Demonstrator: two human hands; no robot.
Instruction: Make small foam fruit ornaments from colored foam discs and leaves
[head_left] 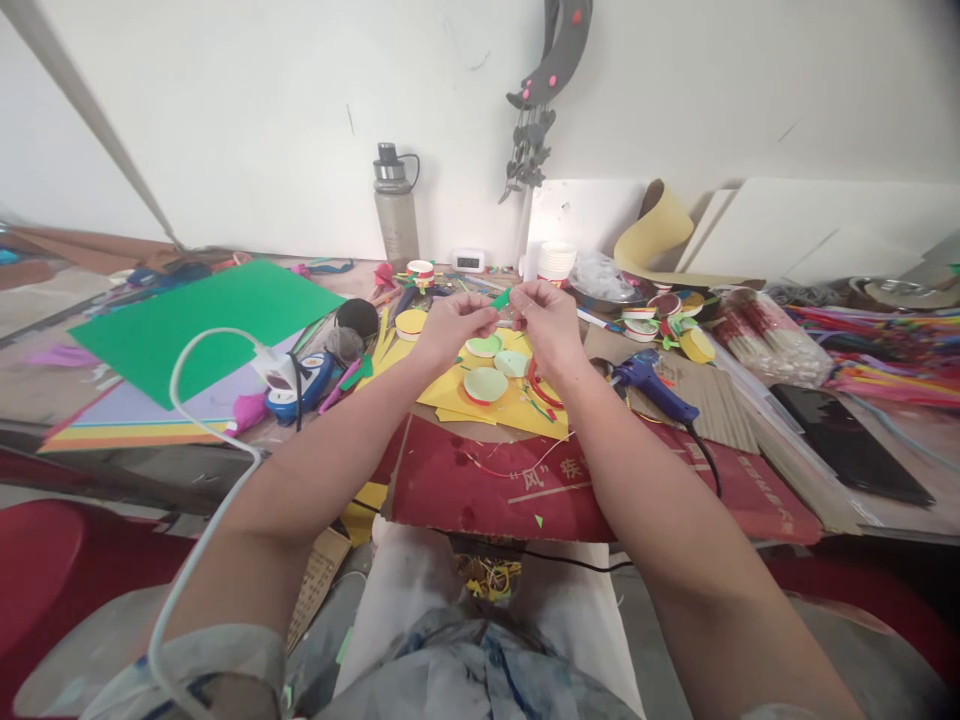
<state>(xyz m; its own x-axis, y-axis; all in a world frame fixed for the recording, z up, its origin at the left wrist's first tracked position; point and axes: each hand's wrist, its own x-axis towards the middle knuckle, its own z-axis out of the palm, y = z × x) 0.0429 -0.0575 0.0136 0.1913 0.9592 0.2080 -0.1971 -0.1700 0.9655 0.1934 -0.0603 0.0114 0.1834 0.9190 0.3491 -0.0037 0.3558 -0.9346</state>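
A cluttered bench point(34, 378) spans the frame from side to side. A red cardboard sheet point(480, 500) with printed characters lies along its front edge, below the centre of the frame. A large green sheet point(202, 320) lies at left, over other coloured sheets. Yellow paper point(442, 393) spreads at the centre, and a black phone point(851, 440) lies at right. Near the centre, the left hand point(461, 325) and right hand point(546, 318) meet above the yellow paper, each pinched narrow at the fingertips. A grey bottle point(397, 220) stands upper left of centre; a blue glue gun point(660, 388) lies right of centre. Pale green discs point(485, 384) rest on the yellow paper. Smallest, a green strip point(502, 298) sits at frame centre, slightly high, between both hands' fingertips, held by them
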